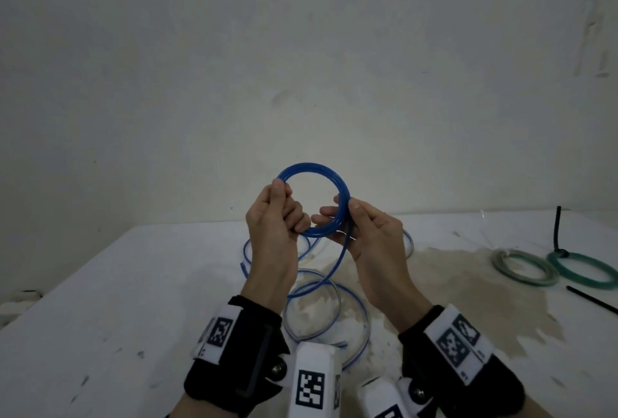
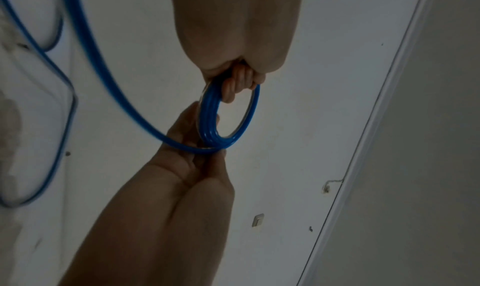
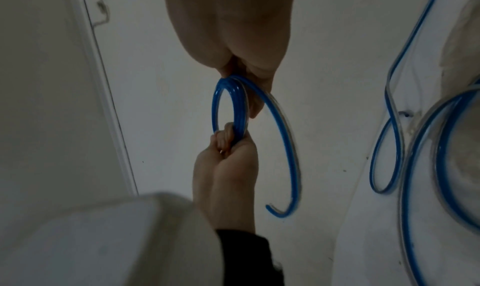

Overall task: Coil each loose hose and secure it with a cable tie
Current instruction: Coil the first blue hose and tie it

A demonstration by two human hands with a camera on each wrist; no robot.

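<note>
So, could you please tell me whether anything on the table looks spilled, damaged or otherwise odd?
Yes: a large brownish stain spreads over the white table, from under the loose blue hose towards the two tied coils, grey-green and dark green. It looks like a spill mark or worn paint; I cannot tell which.

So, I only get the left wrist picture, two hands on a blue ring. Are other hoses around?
Observer: Yes. The head view shows a grey coil and a green coil lying on the table, off to the right.
Visitor: Are they tied?
Observer: The green coil has a black tie sticking up from it. I cannot tell for the grey coil.
Visitor: Any tie left for the blue one?
Observer: A spare tie lies loose near the table's right edge.
</note>
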